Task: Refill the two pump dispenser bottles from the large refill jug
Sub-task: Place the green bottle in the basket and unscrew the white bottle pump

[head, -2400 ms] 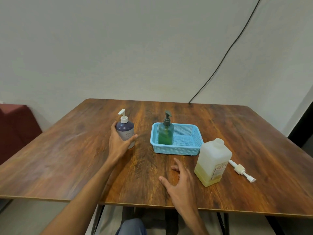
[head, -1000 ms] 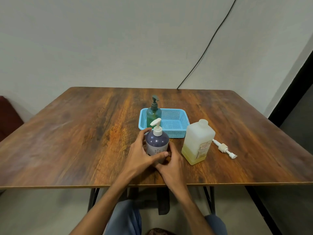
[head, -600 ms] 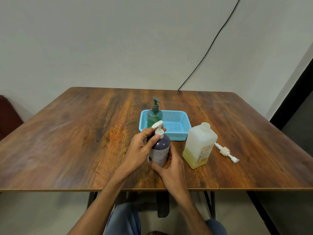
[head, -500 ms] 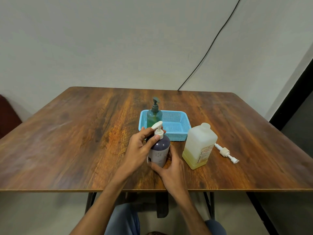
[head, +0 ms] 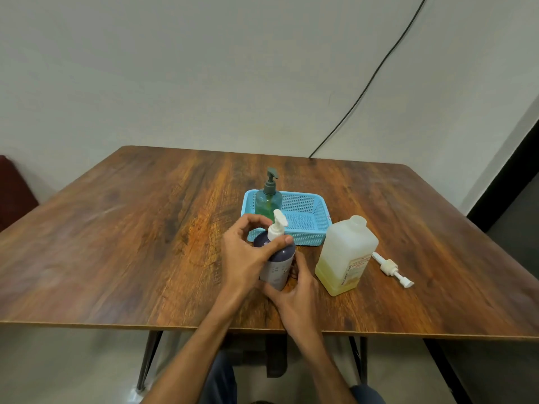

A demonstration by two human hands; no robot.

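A purple pump bottle (head: 278,262) with a white pump head (head: 278,227) stands tilted near the table's front middle. My left hand (head: 245,255) wraps its shoulder, thumb and fingers around the pump collar. My right hand (head: 294,290) grips the bottle's base from the front right. A green pump bottle (head: 268,199) stands upright in the left end of a blue basket (head: 309,225). The large translucent refill jug (head: 345,255), with yellowish liquid in its lower part and no cap on its neck, stands to the right of my hands.
A loose white pump (head: 392,269) lies on the wooden table (head: 116,243) right of the jug. A black cable (head: 373,77) runs down the wall to the table's far edge. A dark red seat (head: 14,188) sits at the far left.
The purple bottle came from the table's left to the front middle. My right hand took its base, and my left hand shifted up to the pump collar; the bottle tilted.
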